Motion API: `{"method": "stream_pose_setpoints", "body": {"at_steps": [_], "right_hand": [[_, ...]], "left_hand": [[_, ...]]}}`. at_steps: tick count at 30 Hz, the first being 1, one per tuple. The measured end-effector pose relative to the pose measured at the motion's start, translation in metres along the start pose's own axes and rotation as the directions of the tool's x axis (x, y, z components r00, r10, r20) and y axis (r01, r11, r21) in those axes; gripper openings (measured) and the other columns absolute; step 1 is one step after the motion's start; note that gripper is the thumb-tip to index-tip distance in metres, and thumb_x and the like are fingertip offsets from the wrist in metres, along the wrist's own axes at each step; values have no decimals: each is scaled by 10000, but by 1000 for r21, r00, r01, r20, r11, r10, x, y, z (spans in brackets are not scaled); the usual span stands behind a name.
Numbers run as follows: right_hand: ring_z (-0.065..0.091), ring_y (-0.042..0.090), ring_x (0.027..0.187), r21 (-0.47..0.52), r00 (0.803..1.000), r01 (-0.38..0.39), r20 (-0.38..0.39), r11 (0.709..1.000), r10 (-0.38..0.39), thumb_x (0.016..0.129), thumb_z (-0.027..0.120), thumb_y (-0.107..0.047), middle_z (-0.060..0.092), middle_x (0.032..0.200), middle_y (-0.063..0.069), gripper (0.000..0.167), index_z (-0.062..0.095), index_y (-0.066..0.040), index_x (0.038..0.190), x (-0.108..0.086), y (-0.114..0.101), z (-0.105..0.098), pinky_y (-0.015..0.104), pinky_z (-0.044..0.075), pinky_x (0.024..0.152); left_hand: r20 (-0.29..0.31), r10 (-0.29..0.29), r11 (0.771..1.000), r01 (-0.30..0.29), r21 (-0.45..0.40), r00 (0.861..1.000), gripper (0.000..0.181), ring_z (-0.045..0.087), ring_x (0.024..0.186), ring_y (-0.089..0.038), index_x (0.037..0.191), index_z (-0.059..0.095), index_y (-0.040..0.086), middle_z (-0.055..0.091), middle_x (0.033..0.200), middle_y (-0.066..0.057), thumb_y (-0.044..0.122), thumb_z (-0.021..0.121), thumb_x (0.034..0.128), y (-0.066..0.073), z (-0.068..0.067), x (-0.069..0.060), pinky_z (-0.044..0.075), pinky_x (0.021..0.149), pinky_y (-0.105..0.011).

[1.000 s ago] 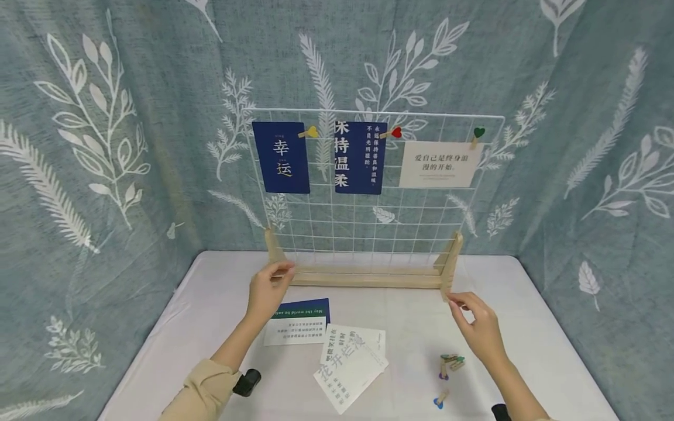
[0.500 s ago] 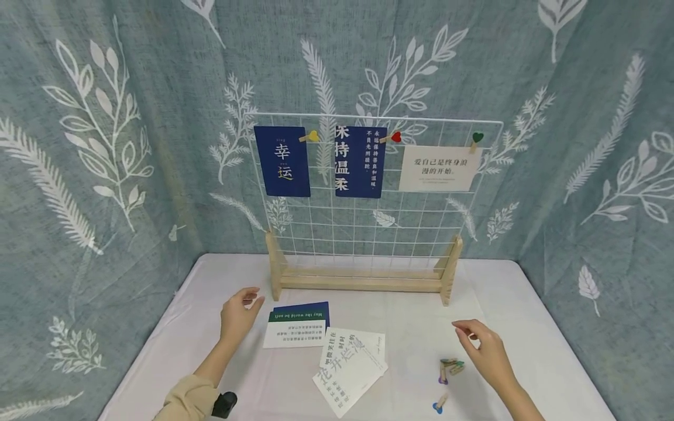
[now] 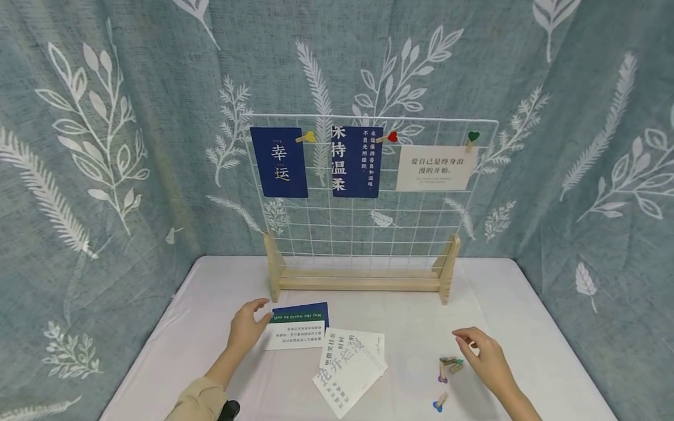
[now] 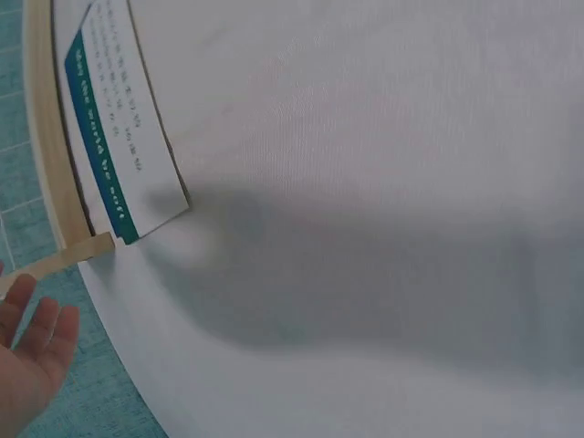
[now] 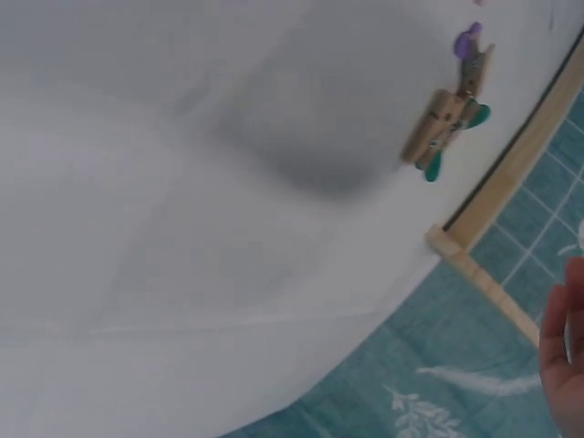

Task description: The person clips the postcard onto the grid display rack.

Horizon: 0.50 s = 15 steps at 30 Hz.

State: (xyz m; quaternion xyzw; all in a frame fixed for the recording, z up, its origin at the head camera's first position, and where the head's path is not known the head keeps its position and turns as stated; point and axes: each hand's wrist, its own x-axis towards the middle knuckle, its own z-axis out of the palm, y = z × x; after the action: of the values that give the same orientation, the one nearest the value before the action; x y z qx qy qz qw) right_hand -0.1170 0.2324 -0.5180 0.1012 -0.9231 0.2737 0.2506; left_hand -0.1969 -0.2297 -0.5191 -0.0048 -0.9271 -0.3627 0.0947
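On the white table [image 3: 411,313], cards [image 3: 293,337] — leaf-patterned drapes [image 3: 337,76] behind.

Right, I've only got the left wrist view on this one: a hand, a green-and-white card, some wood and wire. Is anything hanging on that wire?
Observer: Yes, three cards hang side by side on the wire grid: a left blue card, a middle blue card and a wide white card.
Operator: Where's the other hand?
Observer: In the head view, the right hand is just right of some small wooden clips.
Operator: Any cards lying down besides the green-and-white card?
Observer: Yes, overlapping white cards lie to its right in the head view, a bit nearer the person.
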Motion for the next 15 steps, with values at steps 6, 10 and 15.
{"method": "stream_pose_setpoints", "body": {"at_steps": [6,10,15], "right_hand": [[530,-43,687,11,996,2,84,1000,-2,794,699,-5,677,811,35,111,686,-74,880,-6,9,4,222,512,582],[529,-47,692,33,990,21,137,999,-25,796,696,-6,679,820,32,114,683,-87,875,-11,15,5,201,496,580],[525,-53,698,45,980,79,182,996,-86,771,696,27,666,807,-13,172,671,-114,865,-20,26,2,197,476,565]], "left_hand": [[150,78,995,-86,50,986,458,507,1177,-436,1253,536,-42,556,1240,-265,39,681,826,2,5,12,422,997,-544],[232,111,989,-131,75,966,500,499,1199,-423,1263,541,-2,551,1269,-240,40,717,798,4,13,18,416,1004,-545],[376,125,987,-155,49,918,672,439,1251,-447,1312,502,27,490,1345,-238,127,805,720,13,26,22,373,1034,-584]]}}
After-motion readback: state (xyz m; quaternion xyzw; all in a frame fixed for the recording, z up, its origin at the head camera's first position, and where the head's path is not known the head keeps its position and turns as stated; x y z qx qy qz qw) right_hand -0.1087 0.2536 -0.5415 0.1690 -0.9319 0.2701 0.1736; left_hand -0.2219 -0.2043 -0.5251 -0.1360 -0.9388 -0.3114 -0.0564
